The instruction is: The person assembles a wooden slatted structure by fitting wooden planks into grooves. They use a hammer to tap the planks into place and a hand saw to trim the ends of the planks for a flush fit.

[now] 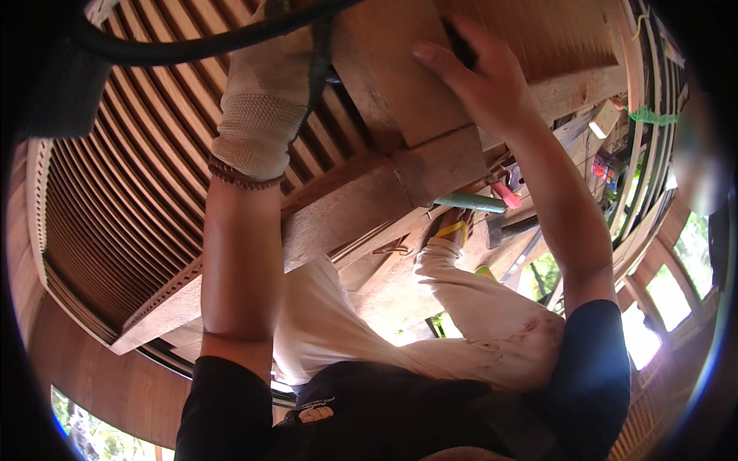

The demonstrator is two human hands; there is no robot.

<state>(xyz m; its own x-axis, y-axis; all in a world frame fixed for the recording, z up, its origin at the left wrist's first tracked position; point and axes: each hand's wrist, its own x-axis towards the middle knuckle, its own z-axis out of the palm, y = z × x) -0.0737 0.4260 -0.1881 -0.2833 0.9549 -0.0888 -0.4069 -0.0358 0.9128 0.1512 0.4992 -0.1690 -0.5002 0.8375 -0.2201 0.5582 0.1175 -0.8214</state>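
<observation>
My left hand (pixel 269 100), in a pale knitted glove with a brown cuff, reaches up over a wooden slatted panel (pixel 154 138). Its fingers run toward the top edge, where dark shapes hide them, so I cannot tell what it grips. My right hand (pixel 496 88) is bare and lies on a broad wooden board (pixel 400 77), thumb and fingers spread apart. A dark gap shows between the thumb and forefinger. Below the board, the panel's thick wooden frame rail (pixel 346 215) runs on from a joint.
A black cable (pixel 207 48) arcs across the top left. Under my right forearm lie a green cylindrical piece (pixel 473 201), a pink-handled tool (pixel 505 194) and other clutter on wooden planks. My legs in pale trousers (pixel 492 315) are close below the frame. Green cord (pixel 653 117) hangs at right.
</observation>
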